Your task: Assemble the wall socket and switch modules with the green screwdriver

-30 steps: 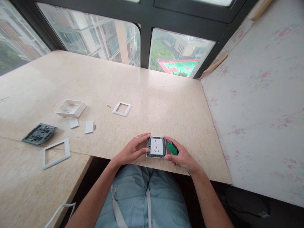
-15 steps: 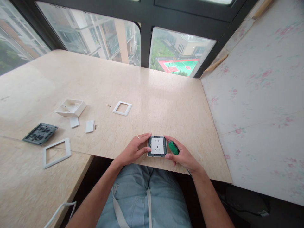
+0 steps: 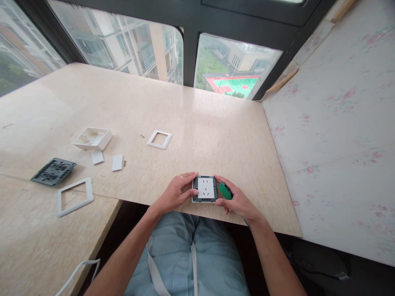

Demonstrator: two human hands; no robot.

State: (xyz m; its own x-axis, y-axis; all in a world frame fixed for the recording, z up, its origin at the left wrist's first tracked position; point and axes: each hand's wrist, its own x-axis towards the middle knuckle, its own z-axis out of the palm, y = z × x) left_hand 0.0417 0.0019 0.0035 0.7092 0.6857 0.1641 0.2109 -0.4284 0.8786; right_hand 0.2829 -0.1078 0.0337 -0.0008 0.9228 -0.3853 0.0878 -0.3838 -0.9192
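Note:
A wall socket (image 3: 205, 188) with a white face and a dark grey surround lies at the counter's front edge, facing up, a white rim showing beneath it. My left hand (image 3: 177, 192) grips its left side, thumb on the near left part of the face and fingers at the far corner. On the right side, my right hand (image 3: 239, 200) holds the socket between thumb and forefinger. A green-handled tool (image 3: 225, 191) is tucked in that same hand; its thin shaft shows only partly below the palm.
On the pale counter (image 3: 216, 127) lie a small white frame (image 3: 159, 139), a white open box (image 3: 93, 139), two white plates (image 3: 117, 163), a dark grey socket back (image 3: 53, 172) and a larger white frame (image 3: 75, 197). A floral wall (image 3: 333, 135) bounds the right.

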